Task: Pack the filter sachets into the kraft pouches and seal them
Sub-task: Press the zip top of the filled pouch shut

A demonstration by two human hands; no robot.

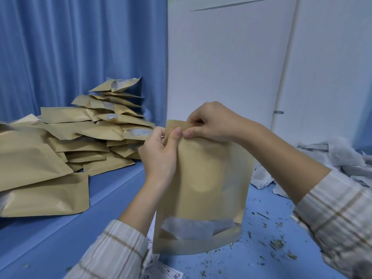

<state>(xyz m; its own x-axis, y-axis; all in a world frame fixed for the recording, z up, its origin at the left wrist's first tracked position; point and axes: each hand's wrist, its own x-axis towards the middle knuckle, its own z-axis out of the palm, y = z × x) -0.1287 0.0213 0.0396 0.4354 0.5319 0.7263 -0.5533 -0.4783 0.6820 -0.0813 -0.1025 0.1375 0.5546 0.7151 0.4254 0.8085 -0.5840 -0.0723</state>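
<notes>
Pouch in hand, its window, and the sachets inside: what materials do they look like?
Pouch: matte tan kraft paper, judging by soft creases and no glare; any inner lining unseen. Window: probably clear or frosted plastic film, since contents show through. Sachets: white, fibrous-looking, likely nonwoven filter paper.

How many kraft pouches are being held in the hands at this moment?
1. The kraft pouch stands upright at centre, its top pinched by the left hand and right hand. Many more lie in the pile at left, unheld.

An upright kraft pouch [203, 184] shows white filter sachets [193, 228] through its low window.
</notes>
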